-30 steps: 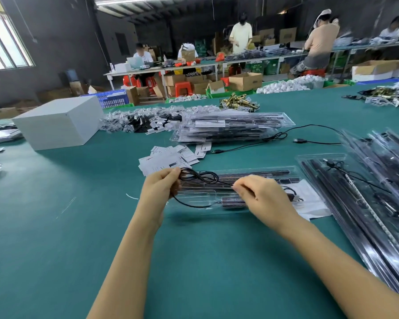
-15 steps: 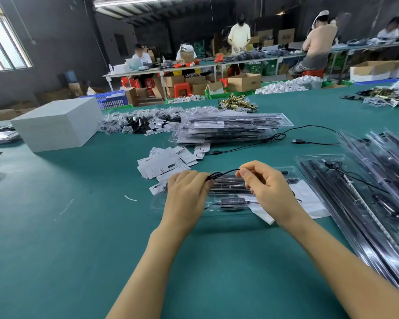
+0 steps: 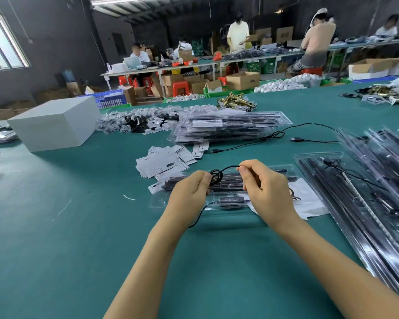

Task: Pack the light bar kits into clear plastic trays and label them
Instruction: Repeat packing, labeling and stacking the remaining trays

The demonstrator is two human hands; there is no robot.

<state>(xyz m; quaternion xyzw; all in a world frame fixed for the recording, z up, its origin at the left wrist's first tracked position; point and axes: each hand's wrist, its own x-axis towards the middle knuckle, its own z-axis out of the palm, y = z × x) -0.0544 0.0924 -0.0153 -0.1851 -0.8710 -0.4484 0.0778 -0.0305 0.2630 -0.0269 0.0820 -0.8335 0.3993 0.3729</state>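
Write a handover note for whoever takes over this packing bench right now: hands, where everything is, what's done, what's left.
Left hand grips the coiled black cable; right hand pinches its free run above the coil.
Both hover over the open clear tray, which already holds light bars and the inline controller; one cable end trails off the front edge.
Done: a stack of packed trays behind.
Left: finish coiling, seat the cable in the tray, then label it from the loose labels. More kits wait at right.
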